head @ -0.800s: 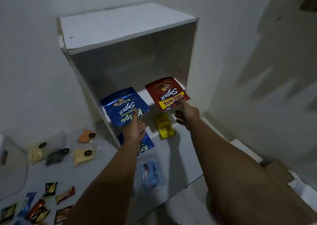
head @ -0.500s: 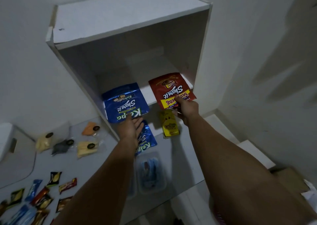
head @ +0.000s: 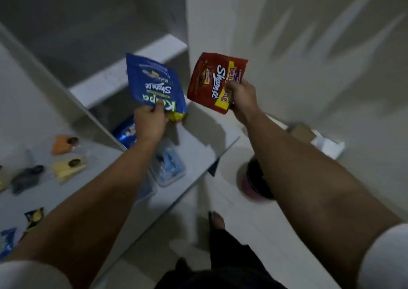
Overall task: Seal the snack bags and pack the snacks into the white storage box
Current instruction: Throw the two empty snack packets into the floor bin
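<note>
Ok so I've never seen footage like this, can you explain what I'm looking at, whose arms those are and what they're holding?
There is no machine here. The picture comes from a camera worn on a person's head, looking down along their own two bare arms. The left hand has its grip on a blue snack bag by its lower edge. The right hand holds a red snack bag the same way. Both bags are lifted in the air in front of a white storage box. On the white table below lie more snacks: another blue bag, a clear pack with blue contents, and small wrapped sweets at the left.
</note>
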The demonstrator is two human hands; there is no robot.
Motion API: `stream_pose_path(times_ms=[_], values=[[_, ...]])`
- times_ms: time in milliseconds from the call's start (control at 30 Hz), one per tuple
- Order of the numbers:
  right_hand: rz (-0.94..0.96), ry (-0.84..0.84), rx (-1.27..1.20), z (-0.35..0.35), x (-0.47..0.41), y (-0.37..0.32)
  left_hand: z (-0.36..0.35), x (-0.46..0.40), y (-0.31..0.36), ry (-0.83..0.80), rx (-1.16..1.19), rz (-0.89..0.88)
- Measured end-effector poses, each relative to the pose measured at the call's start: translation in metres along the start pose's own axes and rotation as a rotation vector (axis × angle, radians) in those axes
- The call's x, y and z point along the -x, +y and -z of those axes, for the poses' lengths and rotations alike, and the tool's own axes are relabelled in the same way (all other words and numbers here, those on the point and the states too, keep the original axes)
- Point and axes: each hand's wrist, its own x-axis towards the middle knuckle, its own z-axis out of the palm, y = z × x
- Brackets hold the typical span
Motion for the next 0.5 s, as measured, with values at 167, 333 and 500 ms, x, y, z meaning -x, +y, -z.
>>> stream_pose_path(times_ms=[167,333,500], values=[[0.03,0.216,0.171,0.094,0.072,0.046,-0.02,0.064,-0.037,-0.247,-0.128,-0.041],[-0.01,0.366,0.389,0.165,0.143,0.099,-0.053,0.11,-0.093,-0.496,-0.25,0.033],[-0.072,0.506,0.514,0.221,0.174,0.131,-0.09,0.156,-0.101,-0.642,-0.271,0.111]])
